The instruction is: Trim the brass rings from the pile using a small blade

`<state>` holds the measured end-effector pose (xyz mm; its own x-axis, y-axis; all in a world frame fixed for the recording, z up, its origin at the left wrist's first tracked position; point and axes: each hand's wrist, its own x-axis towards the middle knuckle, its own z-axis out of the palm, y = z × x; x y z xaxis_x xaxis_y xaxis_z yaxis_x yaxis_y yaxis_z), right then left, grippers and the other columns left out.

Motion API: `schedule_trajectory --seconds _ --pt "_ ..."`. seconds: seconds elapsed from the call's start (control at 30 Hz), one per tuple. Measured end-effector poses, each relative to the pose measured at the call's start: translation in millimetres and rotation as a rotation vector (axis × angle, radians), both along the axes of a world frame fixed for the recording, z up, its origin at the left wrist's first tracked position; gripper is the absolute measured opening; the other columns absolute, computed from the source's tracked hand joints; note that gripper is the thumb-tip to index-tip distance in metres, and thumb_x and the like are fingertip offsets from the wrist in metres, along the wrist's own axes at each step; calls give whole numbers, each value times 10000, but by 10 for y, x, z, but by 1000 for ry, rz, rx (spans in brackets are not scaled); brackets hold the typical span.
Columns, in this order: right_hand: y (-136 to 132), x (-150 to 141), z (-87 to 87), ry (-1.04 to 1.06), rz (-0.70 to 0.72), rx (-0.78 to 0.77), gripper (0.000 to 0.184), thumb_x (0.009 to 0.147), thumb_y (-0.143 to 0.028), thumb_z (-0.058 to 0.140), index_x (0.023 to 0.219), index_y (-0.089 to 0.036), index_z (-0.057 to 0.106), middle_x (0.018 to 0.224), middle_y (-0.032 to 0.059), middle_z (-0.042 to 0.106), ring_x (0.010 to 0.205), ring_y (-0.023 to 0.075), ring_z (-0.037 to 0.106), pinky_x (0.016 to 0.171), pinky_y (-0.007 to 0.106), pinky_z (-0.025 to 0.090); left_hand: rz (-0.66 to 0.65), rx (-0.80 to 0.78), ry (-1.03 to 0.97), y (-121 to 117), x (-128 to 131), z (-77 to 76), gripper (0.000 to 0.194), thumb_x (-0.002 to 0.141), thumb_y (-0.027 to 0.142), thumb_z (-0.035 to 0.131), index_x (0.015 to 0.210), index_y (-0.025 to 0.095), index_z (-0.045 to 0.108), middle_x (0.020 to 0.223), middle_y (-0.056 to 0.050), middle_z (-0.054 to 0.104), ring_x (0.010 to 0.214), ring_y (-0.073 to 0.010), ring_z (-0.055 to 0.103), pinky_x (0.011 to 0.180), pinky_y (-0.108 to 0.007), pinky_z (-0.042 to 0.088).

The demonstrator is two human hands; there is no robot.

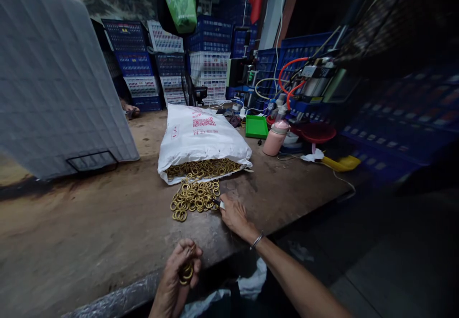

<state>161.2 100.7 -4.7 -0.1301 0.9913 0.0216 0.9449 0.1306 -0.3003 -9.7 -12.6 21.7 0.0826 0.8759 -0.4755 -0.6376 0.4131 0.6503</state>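
Note:
My left hand (182,265) is curled around several brass rings (186,274) just off the table's front edge. In my right hand (234,215) there is a small tool with a white grip and a dark tip (219,204); its exact kind is hard to make out. The tool's tip is at the right side of a loose pile of brass rings (193,197) on the table. Behind the pile lies a white woven sack (204,138) with red print, its mouth facing me, and more rings show inside it.
The brown wooden table (143,232) has a grey padded panel (68,83) standing at left. Further right are a green tray (256,126), a pink bottle (276,137), a red dish (317,132) and a yellow item (342,163). Stacked crates (210,36) fill the back. Another person's hand (129,109) shows beyond the panel.

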Motion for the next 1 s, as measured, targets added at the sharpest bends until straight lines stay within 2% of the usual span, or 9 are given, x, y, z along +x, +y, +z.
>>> schedule_trajectory --seconds 0.07,0.17,0.33,0.4,0.53,0.8,1.0 --pt "-17 7 -2 8 0 19 213 792 -160 389 975 -199 491 874 52 610 738 158 539 583 239 266 -7 1 -48 -3 -13 34 320 593 316 698 852 183 564 688 -19 598 509 -98 490 394 -177 298" --pt "-90 8 21 83 66 38 230 767 -130 387 958 -196 498 843 40 603 718 146 526 595 226 275 -17 -7 -114 3 -44 14 235 630 301 679 792 162 580 723 -35 617 562 -110 534 415 -181 335" --pt "-341 -149 115 332 282 -9 291 717 -73 393 956 -211 488 747 -3 585 662 126 522 605 204 303 124 -118 -111 47 -77 -99 137 641 172 667 727 152 562 726 -49 656 595 -128 602 413 -171 386" --pt "-443 -249 160 408 358 -32 287 711 -73 404 945 -216 489 753 -6 586 677 126 528 618 200 319 165 -108 -111 60 -89 -113 137 642 164 668 728 150 562 700 -32 649 589 -120 608 406 -161 396" --pt "-571 -407 229 483 447 -74 281 702 -83 432 938 -222 496 738 -11 593 670 127 537 611 198 338 163 -35 -97 57 -119 -102 188 650 219 682 796 152 584 689 7 614 575 -97 595 387 -146 397" --pt "-620 -486 315 511 467 -16 142 723 -134 461 842 -189 516 712 11 594 639 134 540 580 208 342 93 9 -48 32 -79 -54 220 696 314 642 797 132 571 625 15 559 495 -71 528 350 -138 347" --pt "-637 -510 429 654 433 -149 95 810 -247 441 837 -191 513 680 -25 541 617 97 486 589 187 349 64 35 -6 22 -68 -4 252 684 347 647 790 141 545 614 33 523 461 -51 484 357 -130 312"
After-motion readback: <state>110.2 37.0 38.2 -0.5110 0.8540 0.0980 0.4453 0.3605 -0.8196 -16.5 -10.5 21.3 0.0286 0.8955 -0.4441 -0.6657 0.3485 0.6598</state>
